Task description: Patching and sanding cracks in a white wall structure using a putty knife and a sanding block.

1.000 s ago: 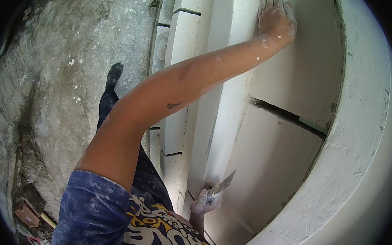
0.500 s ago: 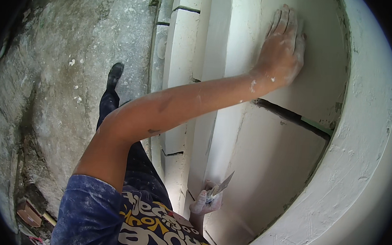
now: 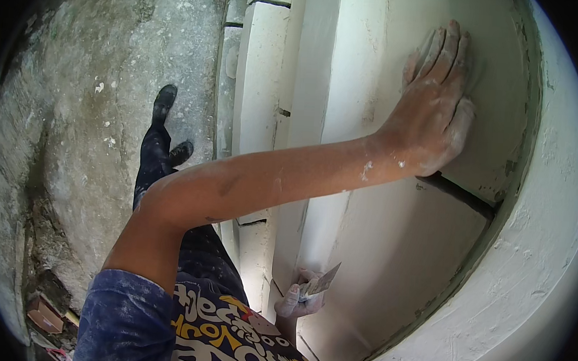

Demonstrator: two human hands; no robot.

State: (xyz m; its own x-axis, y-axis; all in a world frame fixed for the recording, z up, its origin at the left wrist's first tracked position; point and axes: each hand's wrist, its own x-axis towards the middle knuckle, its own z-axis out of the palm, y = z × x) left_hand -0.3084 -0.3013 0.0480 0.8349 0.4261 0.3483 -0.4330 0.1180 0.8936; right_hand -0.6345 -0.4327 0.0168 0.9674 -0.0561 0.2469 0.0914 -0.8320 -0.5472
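Observation:
My left arm reaches across to the upper right. At its end, my left hand (image 3: pixel 436 103), dusted white, lies against a smooth off-white panel (image 3: pixel 500 87) with fingers stretched out. Just below that hand, a dark gap (image 3: pixel 463 194) separates this panel from another off-white panel (image 3: pixel 397 253). Close to my body, my right hand (image 3: pixel 300 303) is closed around a putty knife (image 3: pixel 322 283). Its thin metal blade points up and to the right, and most of its handle is hidden in the fingers.
Stepped white mouldings (image 3: pixel 259 79) run alongside the panels. A curved white plastered band (image 3: pixel 488 279) borders them on the right. To the left lies a stained concrete floor (image 3: pixel 86 148), with my black shoes (image 3: pixel 166 97) on it. A brown box-like object (image 3: pixel 46 314) sits at the lower left.
My left hand has moved right and down over the panel toward the dark gap, staying flat. The view has shifted slightly, and a second shoe now shows. My right hand still holds the putty knife.

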